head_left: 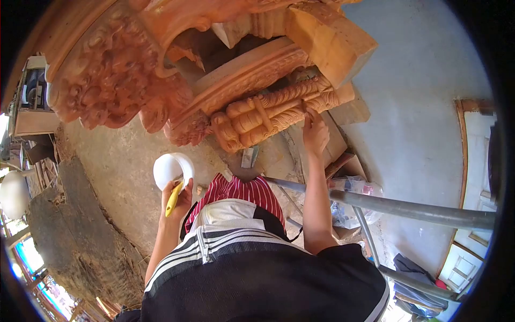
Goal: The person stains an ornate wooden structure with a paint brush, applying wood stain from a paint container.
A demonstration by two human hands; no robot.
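Note:
My left hand (184, 199) is closed round the edge of a white bowl (163, 170). The same hand also grips a tool with a yellow handle (173, 201), probably a brush; its head is hidden at the bowl. My right hand (316, 134) is raised to a carved wooden piece (257, 118), fingers pinched on a thin brown tool (303, 105) whose tip meets the carving. What kind of tool it is I cannot make out. The carving is orange-brown, with ridged, rope-like and rounded forms.
Larger carved woodwork (115, 75) overhangs the upper left, and a square wooden block (332, 43) juts out above my right hand. A grey metal pipe (418, 208) crosses at the right. A dark wooden slab (75, 236) lies at the left. A plastic bag (348, 188) sits beside my right forearm.

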